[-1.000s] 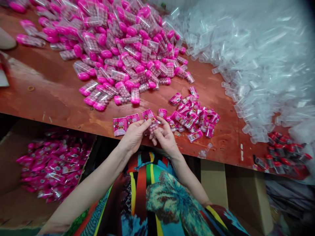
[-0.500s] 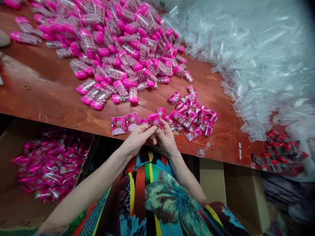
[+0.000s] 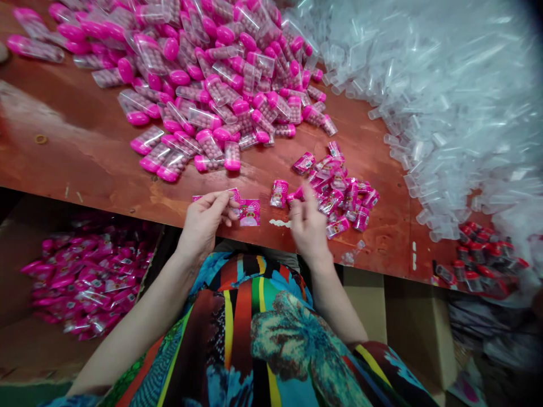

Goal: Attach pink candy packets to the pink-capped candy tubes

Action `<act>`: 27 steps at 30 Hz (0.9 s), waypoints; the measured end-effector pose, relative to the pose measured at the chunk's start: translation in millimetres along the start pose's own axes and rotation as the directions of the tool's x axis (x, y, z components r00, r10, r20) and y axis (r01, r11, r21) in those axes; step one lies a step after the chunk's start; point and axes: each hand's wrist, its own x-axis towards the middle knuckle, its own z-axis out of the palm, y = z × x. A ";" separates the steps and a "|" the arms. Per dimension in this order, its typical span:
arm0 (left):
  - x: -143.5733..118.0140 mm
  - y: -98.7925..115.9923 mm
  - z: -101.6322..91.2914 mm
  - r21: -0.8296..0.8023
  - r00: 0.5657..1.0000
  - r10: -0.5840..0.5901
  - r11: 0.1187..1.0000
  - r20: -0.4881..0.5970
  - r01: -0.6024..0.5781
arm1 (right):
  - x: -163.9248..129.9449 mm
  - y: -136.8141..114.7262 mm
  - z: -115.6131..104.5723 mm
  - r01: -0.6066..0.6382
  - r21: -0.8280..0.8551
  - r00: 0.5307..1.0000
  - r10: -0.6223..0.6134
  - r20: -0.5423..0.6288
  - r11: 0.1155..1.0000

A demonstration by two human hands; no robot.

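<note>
My left hand [image 3: 208, 217] is closed at the table's near edge, thumb and fingers pinched on a small pink printed label [image 3: 235, 194]. Another flat pink label [image 3: 250, 212] lies just right of its fingertips, and part of one more shows behind the knuckles. My right hand [image 3: 311, 229] is smeared by motion, its fingers partly curled, beside a small heap of glossy pink printed pieces [image 3: 333, 195]. Whether it holds anything is not visible. One such pink piece [image 3: 279, 194] sits apart between the two hands.
Clear tubes with pink caps and pink beads [image 3: 220, 90] are piled at the back. Loose clear plastic tubes [image 3: 445, 113] cover the right side, with red-capped small containers [image 3: 483, 254] below. A cardboard box [image 3: 25, 350] at lower left holds pink packets [image 3: 93, 277].
My hands were together on a pink printed piece and are now apart. The left has moved left onto the flat labels, the right rightwards to the heap. The piece is out of both hands' view.
</note>
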 end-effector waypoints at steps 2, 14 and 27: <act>-0.8 -4.3 0.4 0.035 1.000 0.000 0.999 0.000 0.000 | -7.1 -6.5 26.7 0.080 -0.161 0.975 -0.044 0.219 0.984; -9.7 -10.0 6.7 0.162 0.988 -0.047 0.986 0.149 0.022 | -10.8 5.1 51.2 0.194 0.001 0.976 -0.193 0.103 0.981; -7.9 -12.8 12.0 -0.007 0.985 -0.147 0.989 0.092 0.148 | 5.5 -18.0 60.5 -0.104 0.451 0.989 0.045 0.140 0.886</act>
